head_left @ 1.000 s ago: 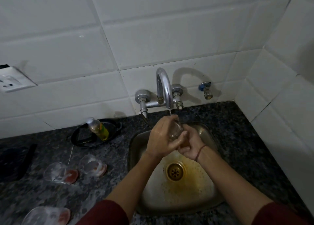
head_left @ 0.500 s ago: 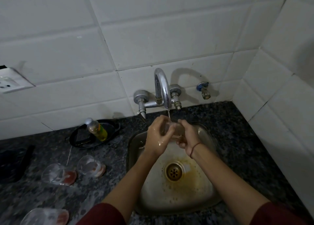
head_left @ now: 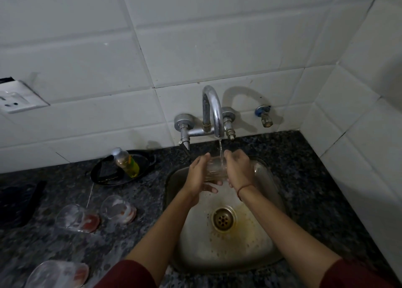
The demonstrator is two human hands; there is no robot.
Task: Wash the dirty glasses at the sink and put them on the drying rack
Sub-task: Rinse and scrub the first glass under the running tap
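**A:** Head view first. Where is the glass?

**B:** The glass is over the sink, straight under the tap. A thin stream of water runs onto it.

**A:** And the hands?

**B:** Both hold it. The left hand clasps the left side with its fingers reaching under the base. The right hand wraps round the right side.

**A:** Is it upright?

**B:** It looks roughly so, but the light is dim and the clear wall blurs into the water.

**A:** What's on the counter?

**B:** Left of the sink sit the first smeared glass and, just beside it, the second smeared glass. Both show red residue. The third smeared glass is at the bottom edge. Behind them a yellow-green bottle rests in a black dish by the wall.
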